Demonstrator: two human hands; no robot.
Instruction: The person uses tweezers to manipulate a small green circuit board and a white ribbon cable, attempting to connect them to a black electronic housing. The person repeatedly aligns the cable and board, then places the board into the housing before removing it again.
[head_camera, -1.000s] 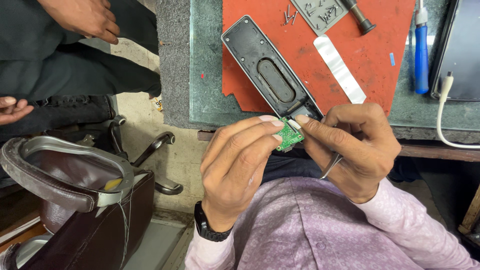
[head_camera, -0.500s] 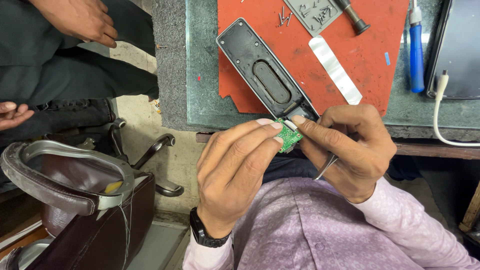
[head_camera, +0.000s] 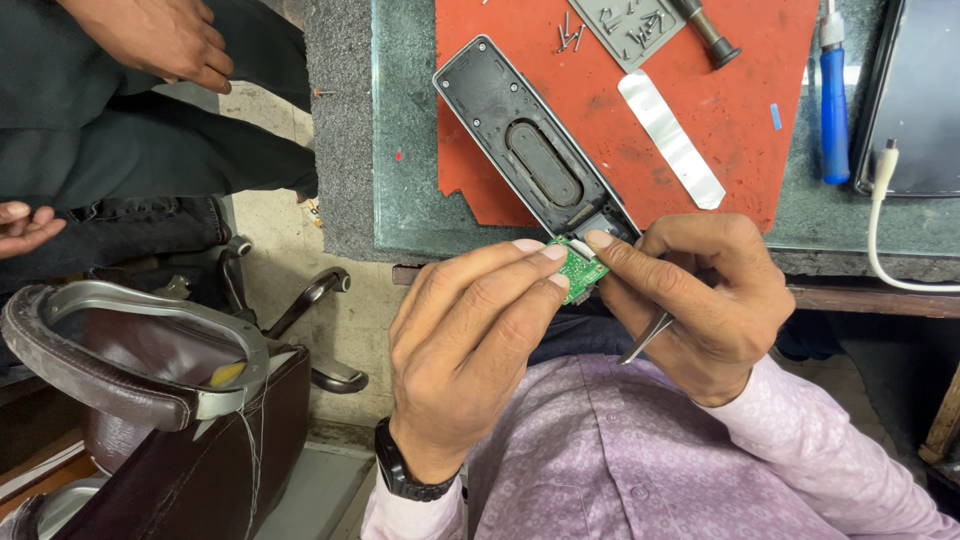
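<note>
Circuit board (head_camera: 581, 268), small and green, sits pinched between my two hands just over the near edge of the bench, at the open end of the dark handset casing (head_camera: 535, 150). My left hand (head_camera: 470, 360) closes thumb and forefingers on the board's left edge; my right hand (head_camera: 700, 300) presses a fingertip on its right edge, the other fingers curled around metal tweezers (head_camera: 645, 338) whose tips point down and away from the board. To do this well I judge the board wants holding by its edges only, level with the casing mouth, tweezer tips kept off the components (a slip could scratch traces).

Casing lies face down and tilted on a red mat (head_camera: 760, 120); its oval recess looks empty, the end cavity partly hidden by my fingers. A grey parts tray (head_camera: 625, 20) at the mat's top holds small screws; a few more lie loose beside it. A silver strip (head_camera: 670, 135), a blue-handled screwdriver (head_camera: 833, 110) and a white cable (head_camera: 880, 230) lie further out. Another person's hands show at far left.
</note>
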